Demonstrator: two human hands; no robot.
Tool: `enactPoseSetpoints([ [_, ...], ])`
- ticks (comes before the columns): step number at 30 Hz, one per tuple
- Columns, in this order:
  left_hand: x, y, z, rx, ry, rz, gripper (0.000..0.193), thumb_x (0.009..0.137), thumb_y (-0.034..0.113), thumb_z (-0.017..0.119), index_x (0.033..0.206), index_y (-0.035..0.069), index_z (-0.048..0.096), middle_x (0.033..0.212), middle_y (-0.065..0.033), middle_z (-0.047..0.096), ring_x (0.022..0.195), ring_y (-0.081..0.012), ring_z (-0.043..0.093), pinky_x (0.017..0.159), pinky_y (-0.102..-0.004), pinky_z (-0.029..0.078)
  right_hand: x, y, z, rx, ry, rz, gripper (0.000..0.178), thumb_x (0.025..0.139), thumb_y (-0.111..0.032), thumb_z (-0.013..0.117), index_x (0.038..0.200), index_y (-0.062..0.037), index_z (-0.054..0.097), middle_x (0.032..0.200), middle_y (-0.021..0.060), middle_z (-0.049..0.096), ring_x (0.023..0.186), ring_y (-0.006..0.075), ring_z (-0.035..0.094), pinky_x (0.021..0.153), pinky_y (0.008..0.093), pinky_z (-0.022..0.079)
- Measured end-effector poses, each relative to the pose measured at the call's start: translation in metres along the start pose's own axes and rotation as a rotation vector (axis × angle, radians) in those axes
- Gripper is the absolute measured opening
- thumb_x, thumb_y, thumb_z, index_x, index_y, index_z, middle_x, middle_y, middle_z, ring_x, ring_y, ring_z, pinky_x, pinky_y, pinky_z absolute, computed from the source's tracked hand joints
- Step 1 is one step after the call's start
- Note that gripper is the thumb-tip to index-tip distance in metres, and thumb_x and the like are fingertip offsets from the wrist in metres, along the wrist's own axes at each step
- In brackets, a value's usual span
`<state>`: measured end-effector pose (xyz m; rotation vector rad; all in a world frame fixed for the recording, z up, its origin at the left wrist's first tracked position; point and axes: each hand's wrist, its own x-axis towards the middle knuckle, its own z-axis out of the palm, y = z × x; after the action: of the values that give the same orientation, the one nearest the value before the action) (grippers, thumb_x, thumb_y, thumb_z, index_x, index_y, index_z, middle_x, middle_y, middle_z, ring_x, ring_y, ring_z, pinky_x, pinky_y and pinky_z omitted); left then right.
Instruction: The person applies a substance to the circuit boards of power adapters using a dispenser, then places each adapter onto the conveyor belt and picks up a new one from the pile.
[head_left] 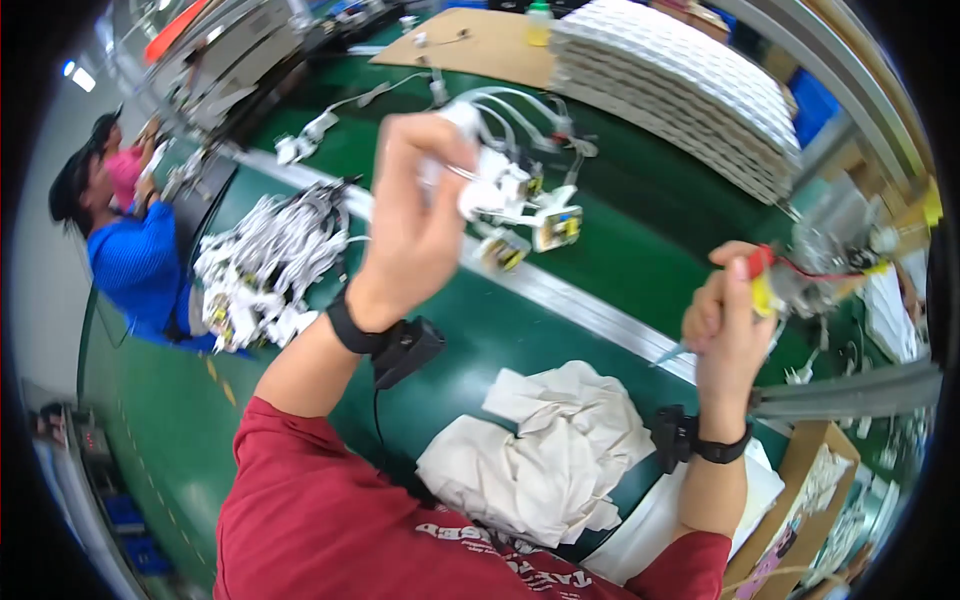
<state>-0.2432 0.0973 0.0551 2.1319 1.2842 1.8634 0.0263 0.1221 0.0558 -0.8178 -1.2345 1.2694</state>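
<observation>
My left hand, slightly blurred, is raised over the bench with its fingers closed on a bundle of white cables. Small white-cased pieces with exposed circuit boards hang from the bundle to the right of the hand. My right hand is wrapped round a slim tool with a pale blue pointed tip, directed down and left. Red and yellow parts show at the top of that hand; whether they belong to the tool I cannot tell. A crumpled cream cloth lies between my forearms.
A heap of white cables lies left on the green bench. A metal strip crosses the bench. White stacked trays stand at the back, a cardboard box at lower right. Two people sit at far left.
</observation>
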Motion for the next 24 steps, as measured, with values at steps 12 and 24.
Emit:
enactPoseSetpoints([
  [12, -0.066, 0.077, -0.253, 0.632, 0.558, -0.11, 0.012, 0.089, 0.0, 0.043, 0.099, 0.005, 0.047, 0.095, -0.005, 0.052, 0.087, -0.0139, 0.052, 0.082, -0.0267, 0.043, -0.001, 0.012, 0.007, 0.026, 0.02, -0.042, 0.022, 0.096, -0.027, 0.047, 0.099, -0.0048, 0.048, 0.052, -0.0048, 0.027, 0.039, 0.0026, 0.022, 0.035, 0.0196, 0.019],
  [24, -0.063, -0.096, -0.297, 0.67, -0.764, -0.7, 0.018, 0.081, -0.002, 0.042, 0.097, 0.0, 0.05, 0.097, -0.0166, 0.052, 0.084, -0.0312, 0.049, 0.082, -0.0351, 0.04, -0.007, 0.009, 0.011, 0.023, 0.017, -0.022, 0.022, 0.096, -0.028, 0.047, 0.097, -0.0054, 0.047, 0.051, -0.0048, 0.027, 0.038, 0.0031, 0.023, 0.034, 0.0196, 0.019],
])
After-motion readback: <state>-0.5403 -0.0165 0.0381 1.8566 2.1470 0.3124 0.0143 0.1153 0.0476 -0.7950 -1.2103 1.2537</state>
